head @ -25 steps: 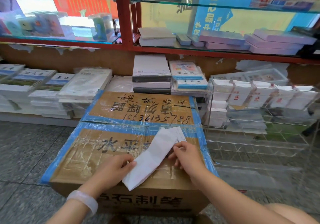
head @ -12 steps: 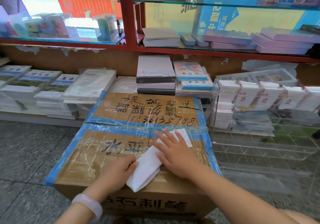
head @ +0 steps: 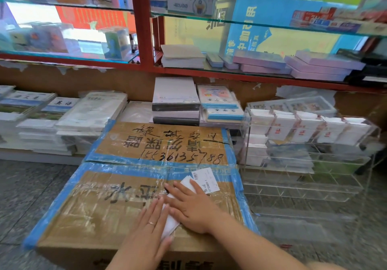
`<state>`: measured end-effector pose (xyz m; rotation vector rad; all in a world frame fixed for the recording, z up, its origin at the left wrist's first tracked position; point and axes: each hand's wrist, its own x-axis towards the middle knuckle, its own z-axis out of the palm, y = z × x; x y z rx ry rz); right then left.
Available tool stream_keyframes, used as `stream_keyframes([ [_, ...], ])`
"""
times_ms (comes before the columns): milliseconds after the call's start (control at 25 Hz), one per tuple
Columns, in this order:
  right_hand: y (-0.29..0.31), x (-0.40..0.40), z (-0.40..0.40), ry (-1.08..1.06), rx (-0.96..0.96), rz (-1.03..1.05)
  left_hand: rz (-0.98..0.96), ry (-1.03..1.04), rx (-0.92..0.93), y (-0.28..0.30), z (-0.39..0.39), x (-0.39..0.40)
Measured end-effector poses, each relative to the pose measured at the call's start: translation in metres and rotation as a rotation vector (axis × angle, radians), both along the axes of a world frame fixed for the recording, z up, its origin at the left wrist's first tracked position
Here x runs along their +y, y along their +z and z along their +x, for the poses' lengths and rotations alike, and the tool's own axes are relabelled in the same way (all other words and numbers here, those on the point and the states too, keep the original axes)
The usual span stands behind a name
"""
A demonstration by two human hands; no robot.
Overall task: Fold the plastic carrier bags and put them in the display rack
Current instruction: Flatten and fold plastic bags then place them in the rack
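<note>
A white plastic carrier bag (head: 170,225), folded into a narrow strip, lies flat on a taped cardboard box (head: 100,207). My left hand (head: 147,236) lies flat with straight fingers over the strip's near end. My right hand (head: 192,205) presses flat on its middle and far part, hiding most of it. Only a near corner and a far tip (head: 187,180) of the bag show. To the right stands the clear acrylic display rack (head: 303,177), with folded white bags (head: 303,127) in its top row.
A white barcode label (head: 206,178) is stuck to the box beside my right fingers. Stacks of books and notebooks (head: 176,100) fill the low shelf behind the box. Red-framed glass shelves (head: 144,29) hang above. Grey stone floor (head: 25,196) lies to the left.
My left hand has flattened onto the bag's near end, where before it held the edge with curled fingers. My right hand went from pinching the strip to pressing it flat. The camera moved closer.
</note>
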<state>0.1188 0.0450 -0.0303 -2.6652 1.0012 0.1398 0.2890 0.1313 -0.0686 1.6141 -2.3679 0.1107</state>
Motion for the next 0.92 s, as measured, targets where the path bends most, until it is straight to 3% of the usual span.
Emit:
stream_keyframes([
  [80,0.000,-0.002,-0.001,-0.019,0.000,0.009,0.139,-0.043,-0.048,-0.011,0.002,0.006],
  [240,-0.001,-0.019,-0.015,-0.176,0.045,0.014,0.216,-0.064,-0.099,-0.012,0.011,0.025],
  [360,0.000,-0.030,-0.024,-0.284,0.096,-0.034,0.103,-0.029,-0.189,-0.012,0.019,0.036],
  [440,0.002,-0.030,-0.030,-0.385,0.104,-0.027,0.053,-0.051,-0.123,-0.012,0.024,0.037],
  [520,0.014,-0.034,-0.045,-0.506,0.103,-0.005,0.050,-0.016,0.134,-0.002,0.026,0.038],
  [600,0.032,-0.040,-0.068,-0.602,0.024,-0.003,0.080,0.262,0.618,0.027,0.018,0.044],
  [680,0.056,-0.041,-0.085,-0.647,-0.079,-0.034,0.197,0.505,0.785,0.044,0.019,0.041],
  [800,0.079,-0.018,-0.078,-0.574,-0.250,-0.032,0.258,0.803,1.196,0.055,0.026,0.032],
  [920,0.082,0.020,-0.049,-0.313,-0.244,0.000,0.504,0.915,1.632,0.069,0.012,0.025],
])
